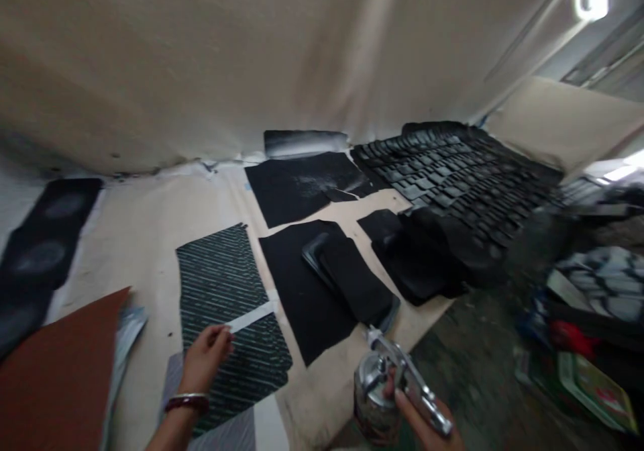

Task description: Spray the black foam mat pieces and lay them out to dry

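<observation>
My left hand (207, 358), with a bangle and a dark red bracelet at the wrist, pinches one end of a narrow white strip (252, 317). The strip lies across a dark sheet with pale slanted lines (221, 270). At the lower right my right hand (410, 411) is wrapped round the handle of a metal spray gun (380, 377), which has a round cup under it. Its nozzle is near the lower end of a stack of black rounded pieces (352, 280) resting on a black sheet (292, 283).
Overlapping dark pieces (453, 169) cover the back right. Black folded material (422, 256) lies nearer. A brown sheet (65, 370) is at the lower left, dark panels (47, 256) above it. Cluttered items (588, 343) stand at the right.
</observation>
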The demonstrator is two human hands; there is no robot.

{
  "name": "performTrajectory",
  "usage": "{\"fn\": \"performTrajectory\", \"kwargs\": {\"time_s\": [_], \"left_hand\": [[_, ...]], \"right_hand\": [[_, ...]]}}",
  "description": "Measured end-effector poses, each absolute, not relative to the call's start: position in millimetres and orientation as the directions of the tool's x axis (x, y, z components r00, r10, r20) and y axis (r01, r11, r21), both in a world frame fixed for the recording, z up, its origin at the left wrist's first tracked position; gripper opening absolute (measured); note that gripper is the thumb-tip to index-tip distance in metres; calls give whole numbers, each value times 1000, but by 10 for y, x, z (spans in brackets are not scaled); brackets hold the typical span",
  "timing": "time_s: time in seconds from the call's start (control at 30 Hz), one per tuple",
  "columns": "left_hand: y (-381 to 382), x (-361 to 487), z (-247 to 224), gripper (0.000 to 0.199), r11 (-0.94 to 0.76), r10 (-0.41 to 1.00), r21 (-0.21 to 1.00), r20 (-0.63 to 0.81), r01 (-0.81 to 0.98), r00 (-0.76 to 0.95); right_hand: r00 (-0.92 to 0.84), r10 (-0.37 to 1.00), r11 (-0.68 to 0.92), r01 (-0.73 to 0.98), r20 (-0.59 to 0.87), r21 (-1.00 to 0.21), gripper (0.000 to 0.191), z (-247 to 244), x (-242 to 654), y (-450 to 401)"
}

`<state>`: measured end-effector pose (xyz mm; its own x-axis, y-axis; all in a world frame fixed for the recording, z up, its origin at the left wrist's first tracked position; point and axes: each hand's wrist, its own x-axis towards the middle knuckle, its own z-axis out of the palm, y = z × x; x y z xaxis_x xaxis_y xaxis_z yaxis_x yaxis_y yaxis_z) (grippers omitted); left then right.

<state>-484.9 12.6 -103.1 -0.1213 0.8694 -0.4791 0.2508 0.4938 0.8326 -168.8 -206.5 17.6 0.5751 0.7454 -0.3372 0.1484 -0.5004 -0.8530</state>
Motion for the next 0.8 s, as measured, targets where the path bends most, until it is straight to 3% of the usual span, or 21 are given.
{"fn": "performTrajectory", "kwargs": {"time_s": [0.07, 0.13, 0.27, 0.47, 0.67, 0.8], "left_hand": [[-150, -3813, -1111, 16, 504, 843, 844, -527, 185, 111], [-370, -2943, -1182, 15, 553, 791, 817, -577, 164, 206], [-515, -1894, -1310, 20, 672, 695, 713, -701, 201, 163], [-497, -1698, -1334, 15, 702, 682, 687, -724, 188, 102], [-610, -1826, -1292, 17, 722, 691, 689, -722, -62, 39], [-641, -1823, -1299, 19, 713, 698, 691, -715, -122, 30]], "right_hand": [[524, 770, -491, 120, -365, -863, 37, 123, -1462, -2188], [523, 777, -473, 118, -350, -873, 34, 120, -1279, -2308], [615, 745, -429, 144, -259, -892, 32, 178, -1004, -2522], [644, 716, -429, 103, -268, -897, 32, 160, -641, -2727], [678, 654, -439, -21, -335, -898, 42, -10, -519, -2771], [722, 613, -441, -24, -321, -897, 52, -148, -532, -2732]]}}
